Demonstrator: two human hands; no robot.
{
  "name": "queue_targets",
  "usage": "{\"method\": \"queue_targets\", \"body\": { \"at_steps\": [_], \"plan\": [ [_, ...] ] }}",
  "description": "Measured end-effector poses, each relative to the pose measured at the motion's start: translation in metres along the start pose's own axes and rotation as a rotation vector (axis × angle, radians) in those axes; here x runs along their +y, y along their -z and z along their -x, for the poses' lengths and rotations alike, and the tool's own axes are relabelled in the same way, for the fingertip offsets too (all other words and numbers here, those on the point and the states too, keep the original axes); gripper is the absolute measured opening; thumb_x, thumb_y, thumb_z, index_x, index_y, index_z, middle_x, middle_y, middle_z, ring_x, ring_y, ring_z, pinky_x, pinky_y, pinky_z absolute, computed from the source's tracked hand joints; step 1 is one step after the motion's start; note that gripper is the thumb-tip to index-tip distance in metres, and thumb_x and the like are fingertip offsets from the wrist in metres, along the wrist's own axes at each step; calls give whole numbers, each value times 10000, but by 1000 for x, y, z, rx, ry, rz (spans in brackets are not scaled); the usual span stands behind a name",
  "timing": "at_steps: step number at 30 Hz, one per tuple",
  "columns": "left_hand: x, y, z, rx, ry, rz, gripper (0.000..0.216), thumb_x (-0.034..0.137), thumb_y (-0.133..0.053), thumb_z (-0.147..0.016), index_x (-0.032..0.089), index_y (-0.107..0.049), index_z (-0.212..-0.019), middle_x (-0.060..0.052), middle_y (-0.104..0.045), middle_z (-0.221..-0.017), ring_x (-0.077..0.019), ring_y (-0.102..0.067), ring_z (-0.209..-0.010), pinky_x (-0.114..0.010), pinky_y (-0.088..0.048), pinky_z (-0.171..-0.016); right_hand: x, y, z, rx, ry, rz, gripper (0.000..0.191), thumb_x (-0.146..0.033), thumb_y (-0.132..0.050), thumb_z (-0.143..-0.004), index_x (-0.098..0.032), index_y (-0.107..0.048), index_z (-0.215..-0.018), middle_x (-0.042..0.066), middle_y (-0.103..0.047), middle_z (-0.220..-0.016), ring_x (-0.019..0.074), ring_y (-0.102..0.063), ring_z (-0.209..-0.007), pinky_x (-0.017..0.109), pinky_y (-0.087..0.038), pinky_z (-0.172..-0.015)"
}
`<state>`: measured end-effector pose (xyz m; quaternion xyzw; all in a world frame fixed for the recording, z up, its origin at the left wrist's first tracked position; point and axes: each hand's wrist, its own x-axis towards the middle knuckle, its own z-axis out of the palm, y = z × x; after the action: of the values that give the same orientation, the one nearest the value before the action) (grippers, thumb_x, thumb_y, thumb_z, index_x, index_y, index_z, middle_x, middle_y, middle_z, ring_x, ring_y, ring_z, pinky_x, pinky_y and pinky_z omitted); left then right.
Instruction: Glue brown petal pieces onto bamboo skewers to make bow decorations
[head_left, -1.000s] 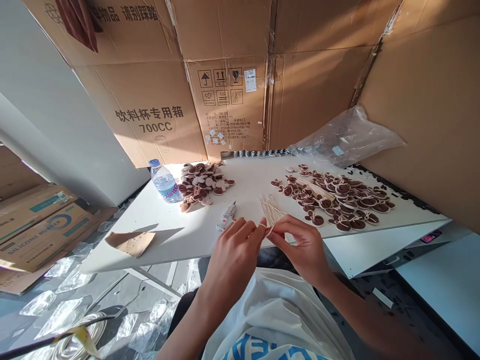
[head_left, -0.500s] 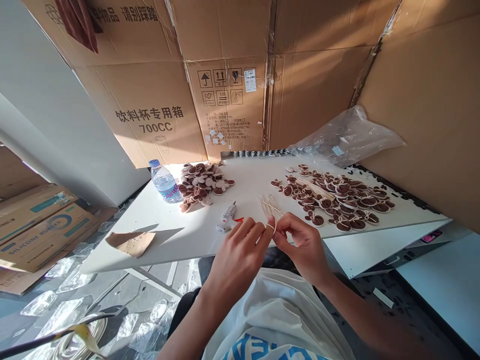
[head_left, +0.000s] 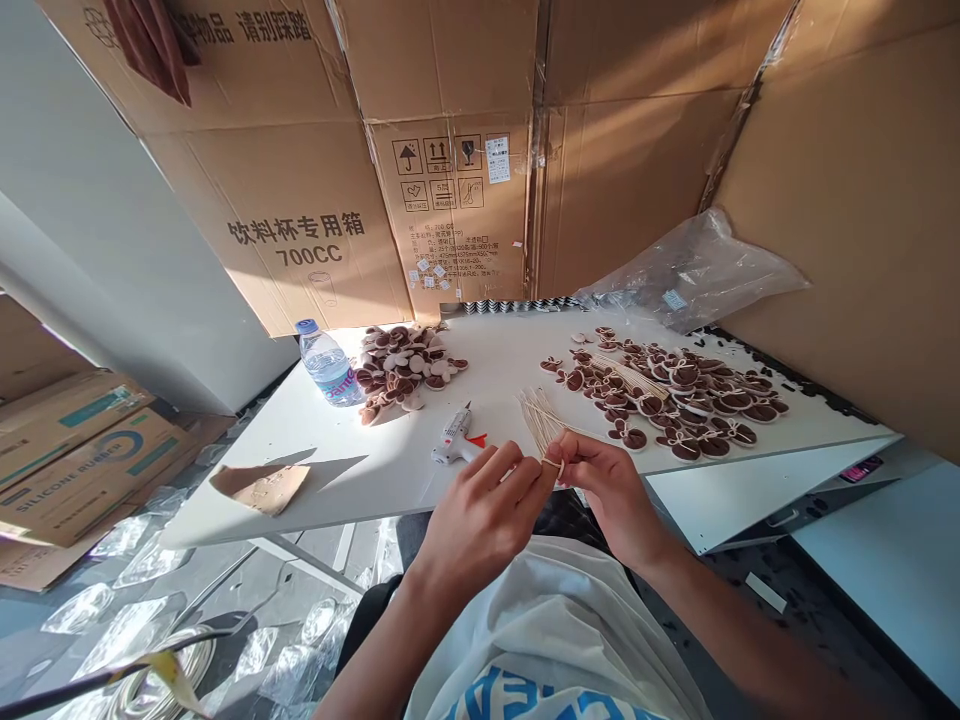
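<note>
Close together at the table's front edge, my two hands pinch a thin cream cord (head_left: 553, 463). My left hand (head_left: 487, 505) is closed, with the cord looped about its fingertips. The fingers of my right hand (head_left: 604, 485) are closed on the cord too, beside the left fingertips. Just beyond them lies a bundle of cream cords (head_left: 537, 410) on the table. Left of the bundle rests a white glue gun (head_left: 452, 436) with an orange trigger. Many brown pieces with cream edges and small cord bows (head_left: 675, 390) are heaped to the right.
On the white table (head_left: 502, 350) are a pile of brown and white pieces (head_left: 409, 362), a water bottle (head_left: 330, 365) and a cardboard scrap (head_left: 262, 487). A clear plastic bag (head_left: 697, 275) leans at the back right. Cardboard sheets (head_left: 450, 80) stand behind.
Both hands have shifted slightly right, and the fingertips have drawn closer together. The cord loop around the left fingers looks smaller.
</note>
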<state>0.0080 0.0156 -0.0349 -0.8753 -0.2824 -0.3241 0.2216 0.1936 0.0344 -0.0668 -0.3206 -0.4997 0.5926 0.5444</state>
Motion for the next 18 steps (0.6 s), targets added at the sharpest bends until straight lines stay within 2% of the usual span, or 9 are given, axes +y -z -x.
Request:
{"method": "queue_targets", "body": {
  "at_steps": [6, 10, 14, 18],
  "plan": [
    [-2, 0, 2, -4, 48, 109, 173, 49, -562, -1086, 117, -722, -1083, -47, -736, -858, -208, -636, -832, -354, -538, -774, 6, 3, 1, 4, 102, 68, 210, -225, -716, -856, -211, -571, -704, -10, -571, -797, 154, -456, -757, 287, -379, -689],
    [-4, -1, 5, -21, 146, 265, 158, 104, -622, -1082, 166, -757, -1026, -19, -745, -795, -183, -602, -757, -329, -520, -747, 9, 5, 5, 23, 208, 278, 173, -212, -691, -906, -226, -602, -758, -3, -644, -803, 180, -571, -811, 308, -435, -750],
    [-5, 0, 5, 7, 276, 447, 116, 169, -710, -1056, 203, -804, -995, -6, -788, -813, -164, -622, -738, -320, -529, -788, 3, 6, 7, -10, 350, 515, 136, -179, -635, -927, -233, -610, -805, -25, -618, -742, 162, -539, -719, 302, -452, -707],
    [-4, 4, 2, -19, 390, 618, 104, 196, -743, -1042, 214, -844, -1021, -13, -816, -846, -159, -664, -740, -315, -531, -796, -6, 8, 7, -60, 449, 627, 134, -135, -612, -912, -236, -601, -825, -55, -552, -685, 132, -484, -632, 273, -438, -630]
  ]
}}
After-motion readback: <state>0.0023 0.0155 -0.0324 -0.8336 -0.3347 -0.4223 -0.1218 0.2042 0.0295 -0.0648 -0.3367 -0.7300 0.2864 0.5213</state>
